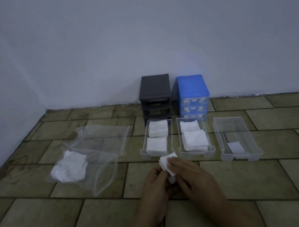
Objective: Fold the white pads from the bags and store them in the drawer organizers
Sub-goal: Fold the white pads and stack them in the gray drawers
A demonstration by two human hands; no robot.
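Far left, the bag (91,159) lies open-mouthed on the floor, pads waiting inside. Centre, my left hand (154,182) and right hand (187,176) pinch one pad (168,163) in their fingers, mid-fold I'd say, right before two filled drawers (156,140). Rightmost drawer (236,136) waits nearly bare.

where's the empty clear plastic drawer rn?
In the head view, the empty clear plastic drawer sits on the tiled floor at right, rightmost of three drawers, just right of a pad-filled clear drawer and in front-right of the blue drawer organizer.
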